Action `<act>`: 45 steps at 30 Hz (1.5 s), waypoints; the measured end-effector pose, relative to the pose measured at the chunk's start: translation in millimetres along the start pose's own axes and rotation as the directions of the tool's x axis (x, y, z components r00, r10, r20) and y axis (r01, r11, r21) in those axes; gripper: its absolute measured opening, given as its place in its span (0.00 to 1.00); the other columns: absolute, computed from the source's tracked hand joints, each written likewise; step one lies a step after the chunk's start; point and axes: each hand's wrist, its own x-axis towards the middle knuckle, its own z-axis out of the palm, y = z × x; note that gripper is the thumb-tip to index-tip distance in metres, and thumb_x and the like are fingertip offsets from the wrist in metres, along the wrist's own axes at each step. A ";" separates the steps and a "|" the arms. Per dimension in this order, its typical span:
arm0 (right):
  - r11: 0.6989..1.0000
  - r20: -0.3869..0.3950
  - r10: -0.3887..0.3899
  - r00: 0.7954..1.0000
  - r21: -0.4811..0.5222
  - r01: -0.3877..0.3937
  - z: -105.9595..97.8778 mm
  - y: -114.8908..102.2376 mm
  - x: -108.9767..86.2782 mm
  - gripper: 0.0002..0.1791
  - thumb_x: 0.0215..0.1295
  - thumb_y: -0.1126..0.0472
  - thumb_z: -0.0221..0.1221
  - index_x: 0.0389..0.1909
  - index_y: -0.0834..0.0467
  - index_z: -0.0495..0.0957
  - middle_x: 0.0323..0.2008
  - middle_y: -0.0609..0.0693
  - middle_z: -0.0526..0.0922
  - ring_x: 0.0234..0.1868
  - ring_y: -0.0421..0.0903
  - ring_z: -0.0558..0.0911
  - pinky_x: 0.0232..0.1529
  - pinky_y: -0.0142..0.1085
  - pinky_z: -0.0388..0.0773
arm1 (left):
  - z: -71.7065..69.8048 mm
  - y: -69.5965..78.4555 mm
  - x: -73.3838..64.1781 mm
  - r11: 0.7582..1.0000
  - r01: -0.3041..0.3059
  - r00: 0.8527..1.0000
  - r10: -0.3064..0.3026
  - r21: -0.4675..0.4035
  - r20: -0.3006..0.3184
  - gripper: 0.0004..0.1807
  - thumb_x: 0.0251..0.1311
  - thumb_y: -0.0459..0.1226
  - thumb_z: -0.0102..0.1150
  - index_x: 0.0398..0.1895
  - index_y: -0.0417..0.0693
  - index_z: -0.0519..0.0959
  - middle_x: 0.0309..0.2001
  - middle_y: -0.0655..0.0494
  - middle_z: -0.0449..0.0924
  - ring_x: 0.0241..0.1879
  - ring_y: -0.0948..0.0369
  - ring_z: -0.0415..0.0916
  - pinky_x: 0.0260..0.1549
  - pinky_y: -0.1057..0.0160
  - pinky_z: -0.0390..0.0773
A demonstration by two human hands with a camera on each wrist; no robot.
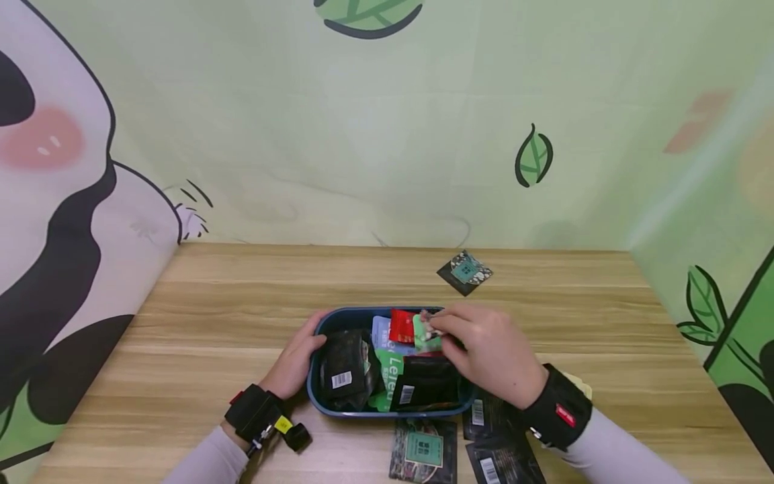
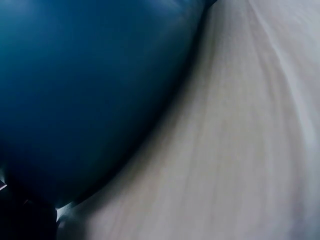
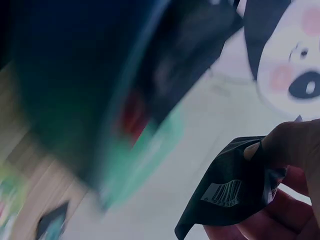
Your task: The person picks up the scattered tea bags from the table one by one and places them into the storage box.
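My left hand grips the left end of a dark blue plastic bin, thumb at the rim. In the left wrist view the bin's blue wall fills the upper left. Over the bin's right end, my right hand pinches a small black packet with a barcode, thumb on top and fingers beneath. Inside the bin lie black packets, a green packet with white lettering, a light blue packet and a red packet.
A dark packet with a teal label lies on the wooden table behind the bin. In front are another teal-labelled packet and black barcoded packets. A pale yellow item shows beside the right wrist. Printed backdrop walls border the table.
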 end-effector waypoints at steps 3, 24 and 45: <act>0.996 0.024 -0.076 0.997 0.043 0.075 11.1 -20.3 13.0 0.11 0.57 0.61 0.63 0.40 0.55 0.88 0.39 0.45 0.85 0.37 0.39 0.82 0.37 0.33 0.79 | 0.4 -0.5 0.5 1.000 -0.001 1.000 0.001 -0.006 0.001 0.26 0.75 0.38 0.30 0.74 0.51 0.62 0.69 0.53 0.66 0.66 0.54 0.62 0.67 0.55 0.58; 0.991 0.304 -0.110 0.946 0.105 0.082 27.3 -50.1 29.7 0.58 0.52 0.22 0.52 0.78 0.54 0.57 0.77 0.55 0.55 0.74 0.56 0.60 0.70 0.50 0.59 | 0.5 1.9 1.6 0.998 -0.003 1.000 0.005 -0.058 0.025 0.26 0.74 0.39 0.30 0.74 0.51 0.62 0.69 0.53 0.67 0.66 0.55 0.63 0.65 0.64 0.61; 0.961 0.366 0.265 0.892 -0.022 -0.276 -9.4 28.5 -57.0 0.58 0.50 0.24 0.58 0.77 0.52 0.59 0.76 0.54 0.58 0.71 0.56 0.66 0.63 0.55 0.68 | -0.6 -0.6 -0.1 0.999 0.012 1.000 -0.012 -0.031 0.002 0.26 0.75 0.38 0.29 0.74 0.51 0.62 0.69 0.53 0.66 0.66 0.54 0.63 0.68 0.53 0.58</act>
